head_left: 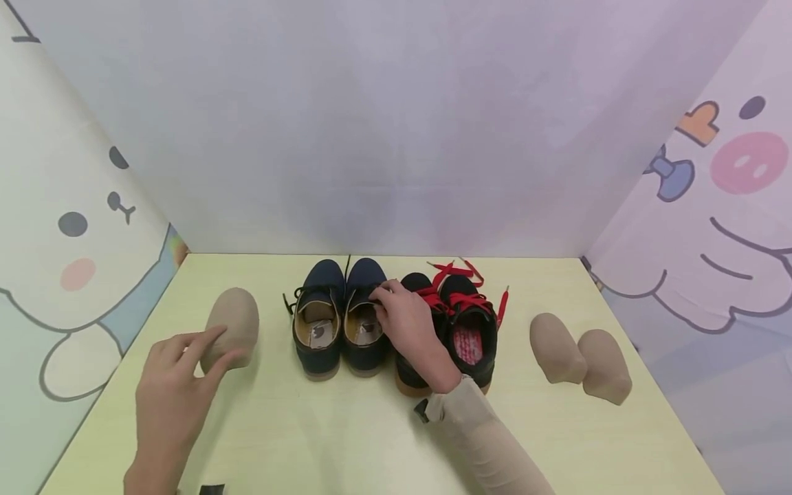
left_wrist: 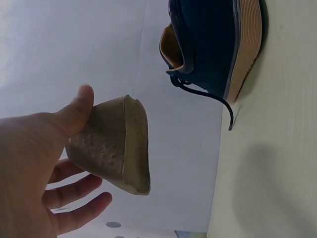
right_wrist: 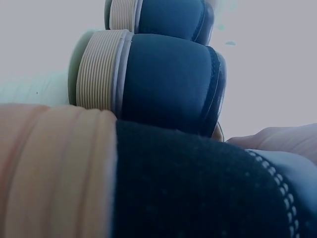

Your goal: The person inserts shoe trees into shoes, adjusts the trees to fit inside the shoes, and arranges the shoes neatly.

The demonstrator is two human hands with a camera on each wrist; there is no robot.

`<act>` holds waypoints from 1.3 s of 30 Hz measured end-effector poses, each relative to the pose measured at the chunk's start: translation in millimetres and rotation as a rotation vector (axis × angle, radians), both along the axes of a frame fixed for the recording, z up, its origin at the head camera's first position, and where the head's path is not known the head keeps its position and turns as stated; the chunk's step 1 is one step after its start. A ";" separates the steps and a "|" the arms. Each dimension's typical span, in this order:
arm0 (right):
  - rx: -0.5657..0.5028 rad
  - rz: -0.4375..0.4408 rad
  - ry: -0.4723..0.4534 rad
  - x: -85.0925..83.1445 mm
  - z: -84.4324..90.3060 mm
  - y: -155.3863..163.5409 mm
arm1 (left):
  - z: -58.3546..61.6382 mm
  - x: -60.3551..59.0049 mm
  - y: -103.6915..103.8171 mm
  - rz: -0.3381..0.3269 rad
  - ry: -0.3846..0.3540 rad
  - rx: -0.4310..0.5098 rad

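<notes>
My left hand point(head_left: 170, 388) holds a beige moulded shoe insert point(head_left: 238, 323) between thumb and fingers, raised over the left of the table. In the left wrist view the insert point(left_wrist: 106, 144) turns its flat, open-looking end to the right, with three fingers spread below. My right hand point(head_left: 405, 320) grips the front of the opening of the right navy shoe point(head_left: 366, 357), by its tongue and laces; its fingertips are partly hidden. Beside it stands the left navy shoe point(head_left: 317, 361), with a brownish piece showing inside its opening. In the right wrist view, the right hand point(right_wrist: 280, 139) is mostly hidden.
Black shoes point(head_left: 485, 344) with loose red laces point(head_left: 473, 301) stand under and beside the right forearm. Two more beige inserts point(head_left: 557, 347) lie at the table's right. A pale curtain point(head_left: 383, 137) rises behind the table point(head_left: 346, 433), with cartoon-printed cloth on both sides.
</notes>
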State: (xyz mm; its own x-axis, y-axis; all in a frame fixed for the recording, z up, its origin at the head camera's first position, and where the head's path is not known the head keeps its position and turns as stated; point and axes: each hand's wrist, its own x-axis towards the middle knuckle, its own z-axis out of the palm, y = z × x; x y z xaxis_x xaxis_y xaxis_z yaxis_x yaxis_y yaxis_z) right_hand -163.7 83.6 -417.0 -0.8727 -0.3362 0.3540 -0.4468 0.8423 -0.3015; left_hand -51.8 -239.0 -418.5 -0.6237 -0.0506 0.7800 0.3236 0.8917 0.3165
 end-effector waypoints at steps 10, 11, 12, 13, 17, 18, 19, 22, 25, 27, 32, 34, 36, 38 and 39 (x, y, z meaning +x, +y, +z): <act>-0.008 -0.001 -0.021 1.0 0.8 -0.6 | -0.5 -7.4 31.0 -0.093 0.074 0.029; -0.008 -0.002 -0.021 1.0 0.5 -0.7 | -0.8 -7.9 33.6 -0.106 0.077 0.033; -0.009 -0.001 -0.023 1.1 0.2 -0.7 | -1.1 -8.4 36.1 -0.119 0.080 0.037; -0.011 -0.001 -0.023 1.1 -0.2 -0.8 | -1.3 -8.9 38.4 -0.132 0.082 0.040; -0.018 -0.003 -0.022 1.1 -1.4 -0.7 | -0.2 -11.7 47.8 -0.188 0.114 0.051; -0.019 -0.003 -0.022 1.1 -1.6 -0.7 | 0.4 -12.3 50.1 -0.200 0.117 0.052; -0.019 -0.004 -0.020 1.1 -1.6 -0.6 | 1.2 -12.8 52.4 -0.210 0.119 0.052; -0.016 -0.007 -0.013 0.9 -1.6 -0.4 | 3.5 -14.3 58.9 -0.236 0.108 0.047; -0.017 -0.008 -0.011 1.3 -1.2 -0.2 | 5.0 -15.3 65.3 -0.248 0.089 0.028; -0.019 -0.010 -0.011 1.5 -0.9 -0.2 | 5.5 -16.3 69.5 -0.253 0.085 0.005; -0.023 -0.012 -0.002 1.7 -1.0 -0.4 | 6.7 -19.2 79.4 -0.290 0.123 -0.028; -0.021 -0.009 0.010 1.6 -1.7 -0.4 | 7.3 -20.4 82.7 -0.314 0.138 -0.022; -0.018 -0.008 0.022 1.6 -2.5 -0.3 | 8.0 -21.3 85.7 -0.334 0.138 -0.020; -0.017 -0.008 0.031 1.8 -3.1 0.1 | 8.6 -22.0 88.5 -0.348 0.139 -0.021; -0.017 -0.011 0.033 1.8 -3.3 0.3 | 8.9 -22.2 89.9 -0.353 0.140 -0.023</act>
State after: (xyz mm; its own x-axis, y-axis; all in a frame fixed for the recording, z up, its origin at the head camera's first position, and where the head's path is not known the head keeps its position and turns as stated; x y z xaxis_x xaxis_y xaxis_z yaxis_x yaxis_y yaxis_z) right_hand -161.9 83.9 -420.3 -0.8641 -0.3207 0.3879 -0.4477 0.8419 -0.3013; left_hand -74.0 -149.0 -409.6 -0.4871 0.1669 0.8572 0.6505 0.7243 0.2286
